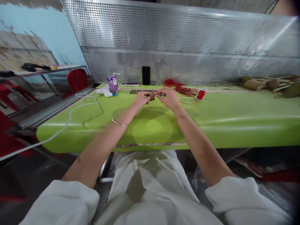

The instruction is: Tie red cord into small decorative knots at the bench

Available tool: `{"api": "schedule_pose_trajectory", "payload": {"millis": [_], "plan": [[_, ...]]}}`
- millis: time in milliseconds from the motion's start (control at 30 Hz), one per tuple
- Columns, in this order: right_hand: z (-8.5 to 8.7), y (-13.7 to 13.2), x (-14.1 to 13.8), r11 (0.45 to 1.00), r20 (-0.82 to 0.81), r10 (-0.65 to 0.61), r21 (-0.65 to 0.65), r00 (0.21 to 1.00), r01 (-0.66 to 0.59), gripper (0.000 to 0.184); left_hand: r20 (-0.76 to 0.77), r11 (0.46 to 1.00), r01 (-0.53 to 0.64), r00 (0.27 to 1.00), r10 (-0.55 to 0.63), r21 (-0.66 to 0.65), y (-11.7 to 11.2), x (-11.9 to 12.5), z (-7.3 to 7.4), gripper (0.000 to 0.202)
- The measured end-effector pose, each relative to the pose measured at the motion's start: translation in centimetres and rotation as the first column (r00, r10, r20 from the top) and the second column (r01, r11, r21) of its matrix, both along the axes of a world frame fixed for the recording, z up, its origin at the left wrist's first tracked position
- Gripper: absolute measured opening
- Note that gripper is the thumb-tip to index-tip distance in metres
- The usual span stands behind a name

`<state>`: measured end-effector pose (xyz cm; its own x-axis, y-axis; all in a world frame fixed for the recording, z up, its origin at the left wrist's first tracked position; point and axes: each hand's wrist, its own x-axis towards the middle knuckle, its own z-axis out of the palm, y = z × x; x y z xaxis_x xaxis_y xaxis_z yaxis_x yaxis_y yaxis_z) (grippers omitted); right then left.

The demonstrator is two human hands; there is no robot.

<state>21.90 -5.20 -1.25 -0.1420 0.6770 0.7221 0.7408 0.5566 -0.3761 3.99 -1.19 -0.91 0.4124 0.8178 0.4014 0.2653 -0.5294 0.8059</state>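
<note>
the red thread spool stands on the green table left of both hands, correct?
No, not left: the head view shows the red thread spool to the right of the left hand and right hand, standing on the green table.

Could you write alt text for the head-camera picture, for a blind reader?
The left hand and right hand meet at a small brown piece above a green table. A purple carton stands to the left, a red spool to the right.

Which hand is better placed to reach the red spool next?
Probably the right hand: it is nearer the red spool, which stands on that side of the green table. The left hand is farther away and seems to hold a small brown piece.
</note>
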Motion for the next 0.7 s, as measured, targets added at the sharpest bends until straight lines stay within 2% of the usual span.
{"api": "schedule_pose_trajectory", "payload": {"millis": [333, 500, 700], "plan": [[0.0, -0.1, -0.4, 0.996, 0.069, 0.005, 0.094, 0.998, -0.011, 0.018, -0.169, 0.990, 0.049, 0.985, -0.027, 0.130, 0.0, 0.1, 0.0, 0.014], [-0.4, 0.4, -0.4, 0.996, 0.082, 0.050, 0.068, 0.995, -0.056, 0.022, -0.127, 0.988, 0.073, 0.990, -0.055, 0.138, -0.3, 0.1, 0.1, 0.013], [-0.5, 0.6, -0.4, 0.998, -0.067, 0.067, 0.024, 0.995, -0.066, 0.019, -0.077, 0.993, 0.082, 0.994, -0.075, 0.089, -0.5, 0.3, 0.2, 0.012]]}}
